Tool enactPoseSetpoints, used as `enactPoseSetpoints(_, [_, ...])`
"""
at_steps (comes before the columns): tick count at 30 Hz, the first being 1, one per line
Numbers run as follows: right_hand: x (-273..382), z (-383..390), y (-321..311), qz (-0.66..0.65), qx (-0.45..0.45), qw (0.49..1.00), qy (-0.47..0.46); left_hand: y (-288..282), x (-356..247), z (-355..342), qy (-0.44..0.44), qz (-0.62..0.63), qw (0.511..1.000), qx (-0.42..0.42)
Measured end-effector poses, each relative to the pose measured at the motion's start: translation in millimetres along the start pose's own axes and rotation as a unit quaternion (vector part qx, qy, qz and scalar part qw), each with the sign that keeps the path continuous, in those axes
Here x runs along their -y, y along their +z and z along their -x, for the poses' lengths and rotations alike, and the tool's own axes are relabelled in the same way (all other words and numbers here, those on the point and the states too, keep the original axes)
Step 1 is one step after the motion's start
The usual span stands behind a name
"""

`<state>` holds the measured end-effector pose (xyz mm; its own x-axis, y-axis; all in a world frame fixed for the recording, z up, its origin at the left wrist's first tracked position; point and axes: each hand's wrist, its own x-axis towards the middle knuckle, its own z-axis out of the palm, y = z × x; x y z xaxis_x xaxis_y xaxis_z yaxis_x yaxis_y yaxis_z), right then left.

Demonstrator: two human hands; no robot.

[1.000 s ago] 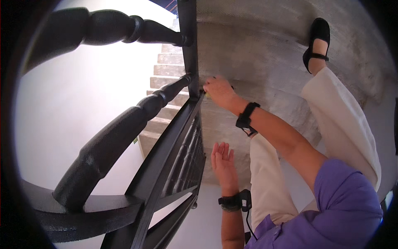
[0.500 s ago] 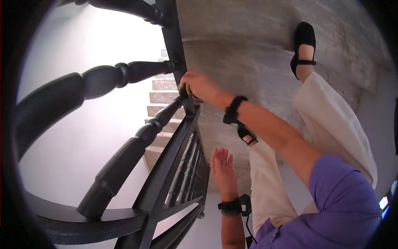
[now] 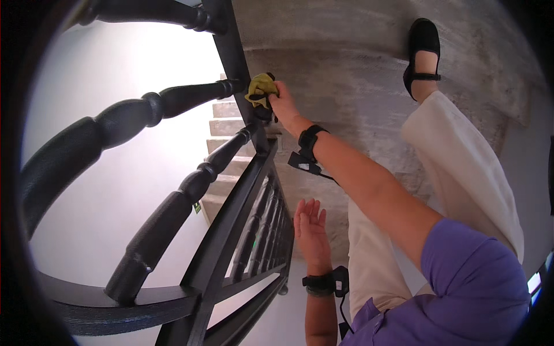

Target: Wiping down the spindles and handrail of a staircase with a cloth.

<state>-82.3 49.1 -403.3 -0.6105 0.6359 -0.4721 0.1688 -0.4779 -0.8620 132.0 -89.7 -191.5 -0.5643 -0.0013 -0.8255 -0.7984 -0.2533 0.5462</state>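
My right hand (image 3: 283,105) grips a crumpled yellow-and-black cloth (image 3: 262,86) at the upper middle. The cloth lies against the dark bottom rail (image 3: 234,57) of a stair railing, between the ends of two turned balusters. Below it, my left hand (image 3: 313,233) is held up with its fingers stretched out and nothing in them. It hovers beside the dark railing post (image 3: 231,230), apart from it.
Dark turned balusters (image 3: 130,115) run along the left, with a lower flight of steps (image 3: 226,127) seen between them. Grey stair treads (image 3: 346,86) lie under my feet. A black shoe (image 3: 424,46) stands on a step at the upper right.
My right hand has drawn up and lifted slightly, so more of the cloth shows. My wrist has turned. The left hand has barely moved.
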Motion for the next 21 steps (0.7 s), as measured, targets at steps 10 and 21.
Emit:
enactPoseSetpoints(10, [-128.1,98.4,-14.5,0.274,0.138,0.94,0.147,-24.4,0.6,-1.3,0.029,-0.006,0.999,-0.029])
enactPoseSetpoints(21, [-11.4,108.8,-15.0,-0.233,0.034,0.926,0.294,-54.7,-19.0,34.6,0.045,0.012,0.999,-0.026])
